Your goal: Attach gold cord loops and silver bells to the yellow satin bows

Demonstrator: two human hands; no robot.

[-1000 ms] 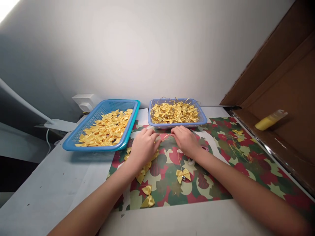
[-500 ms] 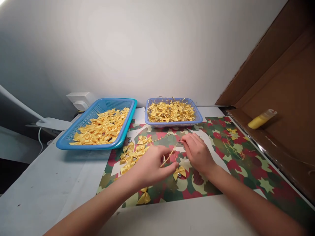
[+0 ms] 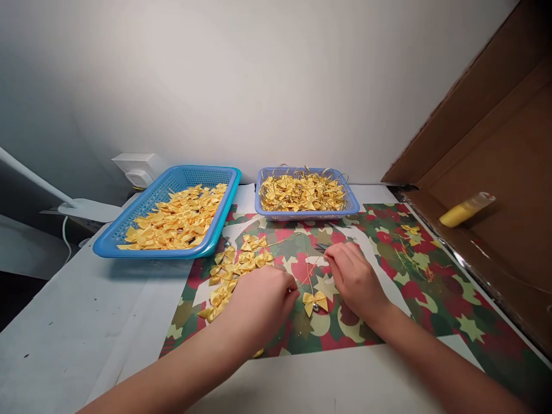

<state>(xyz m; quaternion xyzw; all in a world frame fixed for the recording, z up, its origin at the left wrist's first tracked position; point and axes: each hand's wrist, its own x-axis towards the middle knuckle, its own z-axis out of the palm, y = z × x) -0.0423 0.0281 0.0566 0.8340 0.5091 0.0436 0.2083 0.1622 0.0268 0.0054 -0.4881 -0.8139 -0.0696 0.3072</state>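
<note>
Thumb and fingers of my left hand (image 3: 269, 296) are pinched on one end of a thin gold cord (image 3: 308, 273). The cord runs up to the right towards the fingertips of my right hand (image 3: 356, 279), which are closed on its other end. Dark pointed blades (image 3: 321, 248), like those of thread snips, stick out beside my right fingertips; their handle is hidden. Between the hands lies a yellow ribbon bow (image 3: 314, 300) with a small silver bell, a cord strand rising from it. More yellow bows (image 3: 247, 261) lie beside my left hand.
A blue basket (image 3: 101, 246) of yellow bows stands at left, and a purple-blue basket (image 3: 308, 216) of corded bows at the back. Cord scraps (image 3: 411, 261) lie on the camouflage-patterned sheet (image 3: 431, 310). A yellow-filled bottle (image 3: 466, 210) rests by the cardboard (image 3: 483, 132) at right.
My left hand has gone from spread fingers to a pinch, now lower over the cord. The right hand has shifted slightly right, showing more of the blades.
</note>
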